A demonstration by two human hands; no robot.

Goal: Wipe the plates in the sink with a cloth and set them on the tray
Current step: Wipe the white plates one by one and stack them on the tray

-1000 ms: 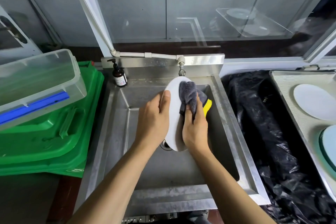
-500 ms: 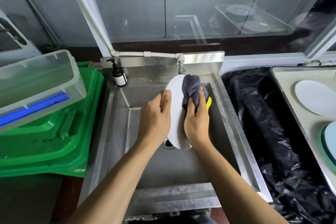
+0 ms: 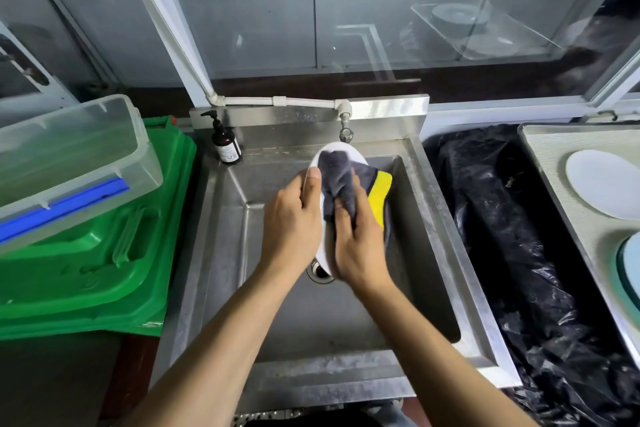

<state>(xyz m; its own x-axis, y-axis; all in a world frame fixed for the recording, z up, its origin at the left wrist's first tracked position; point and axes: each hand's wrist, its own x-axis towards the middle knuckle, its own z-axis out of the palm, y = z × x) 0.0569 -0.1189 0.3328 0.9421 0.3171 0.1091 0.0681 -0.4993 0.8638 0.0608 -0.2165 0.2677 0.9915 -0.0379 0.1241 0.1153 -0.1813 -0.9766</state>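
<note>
A white plate [image 3: 341, 151] stands nearly on edge over the steel sink [image 3: 433, 218]. My left hand [image 3: 292, 222] grips its left rim, thumb on the edge. My right hand [image 3: 358, 243] presses a grey cloth with a yellow side [image 3: 341, 177] against the plate's face, fingers curled round the cloth. The plate's lower part is hidden behind my hands. At the far right a pale tray [image 3: 543, 156] carries a white plate [image 3: 604, 184] and a second plate with a teal rim [image 3: 632, 270], cut off by the frame edge.
A brown pump bottle [image 3: 225, 144] stands at the sink's back left corner, the tap [image 3: 344, 125] behind the plate. Green plastic lids [image 3: 104, 263] and a clear bin [image 3: 65, 156] lie to the left. Black plastic sheeting [image 3: 512, 253] fills the gap between sink and tray.
The cloth has bunched higher on the plate's face under my right hand, and the plate has tilted slightly. My left hand keeps its grip on the rim.
</note>
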